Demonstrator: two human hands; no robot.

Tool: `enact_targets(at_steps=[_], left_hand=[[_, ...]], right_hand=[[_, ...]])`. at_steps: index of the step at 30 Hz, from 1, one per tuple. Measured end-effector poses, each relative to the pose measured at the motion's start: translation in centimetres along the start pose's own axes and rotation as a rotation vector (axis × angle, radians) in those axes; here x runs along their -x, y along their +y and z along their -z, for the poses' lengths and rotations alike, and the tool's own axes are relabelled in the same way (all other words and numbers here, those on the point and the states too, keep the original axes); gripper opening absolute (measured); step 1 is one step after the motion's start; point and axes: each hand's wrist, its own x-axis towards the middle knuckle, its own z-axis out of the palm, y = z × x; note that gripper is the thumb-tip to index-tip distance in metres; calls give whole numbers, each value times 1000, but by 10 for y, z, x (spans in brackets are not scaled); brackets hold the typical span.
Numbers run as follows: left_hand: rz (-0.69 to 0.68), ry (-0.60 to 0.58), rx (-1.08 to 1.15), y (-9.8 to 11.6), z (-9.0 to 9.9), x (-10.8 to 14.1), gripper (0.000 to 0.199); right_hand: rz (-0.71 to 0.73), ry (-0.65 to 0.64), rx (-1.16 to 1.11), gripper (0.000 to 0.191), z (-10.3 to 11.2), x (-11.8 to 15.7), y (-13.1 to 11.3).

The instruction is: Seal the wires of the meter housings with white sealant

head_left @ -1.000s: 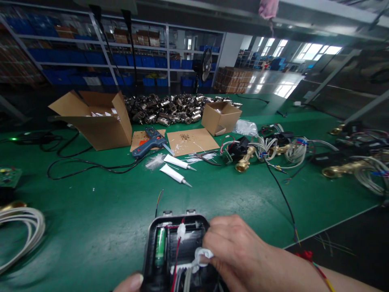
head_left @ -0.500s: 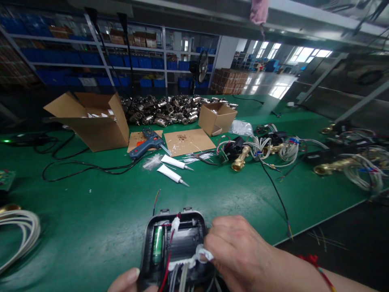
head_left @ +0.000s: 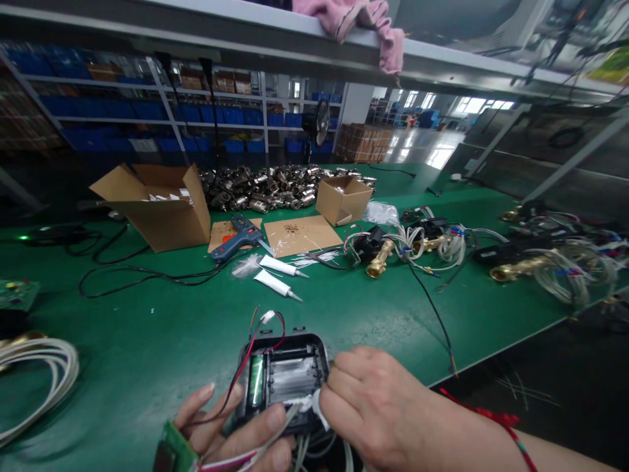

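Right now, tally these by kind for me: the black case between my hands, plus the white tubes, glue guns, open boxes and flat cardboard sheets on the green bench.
Black case: 1
White tubes: 2
Glue gun: 1
Open boxes: 2
Cardboard sheets: 2
Total: 8

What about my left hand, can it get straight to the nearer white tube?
Probably not: the left hand has wires across it, and the black case stands between it and the nearer white tube.

L hand (head_left: 236, 442) low, fingers (head_left: 268, 423) bent, parted; R hand (head_left: 378, 410) curled, knuckles up, forearm (head_left: 481, 432) to R.
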Motion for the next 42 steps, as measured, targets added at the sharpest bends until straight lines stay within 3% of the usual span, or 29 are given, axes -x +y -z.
enact_targets(at_steps=[2, 4, 7, 12, 14, 17, 19, 23, 26, 30, 35, 38, 42], left_hand=[[5, 88, 21, 0, 0, -19, 31], [58, 74, 23, 2, 2, -28, 27], [111, 26, 26, 7, 4, -30, 22], [124, 78, 33, 9, 3, -33, 20], [125, 76, 51, 8, 4, -38, 20], [143, 22, 105, 2, 7, -46, 25], [80, -65, 109, -4, 10, -50, 32], [-22, -228, 63, -20, 15, -57, 56], [-50, -267, 42, -27, 14, -62, 69], [-79, -266, 23, -28, 12, -66, 73], [0, -272, 53, -24, 9, -63, 67], [37, -300, 84, -22, 6, -57, 68], [86, -313, 134, -20, 3, -52, 70]], right_hand=[[-33, 45, 13, 16, -3, 2, 0], [-58, 97, 32, 19, -5, 4, -2], [-91, 175, 61, 23, -7, 7, -6], [-203, 289, 14, 26, -20, 15, -7], [-365, 353, -179, 28, -31, 17, -3], [-795, 462, -810, 39, -48, 17, 2], [-990, 508, -1180, 48, -57, 14, 3], [-1033, 562, -1467, 51, -64, 11, 3], [-1011, 607, -1578, 54, -65, 16, 2], [-987, 600, -1678, 53, -69, 27, 1], [-939, 572, -1505, 48, -65, 30, -1], [-846, 526, -1097, 41, -50, 28, -2], [-589, 446, -568, 32, -29, 25, -4]])
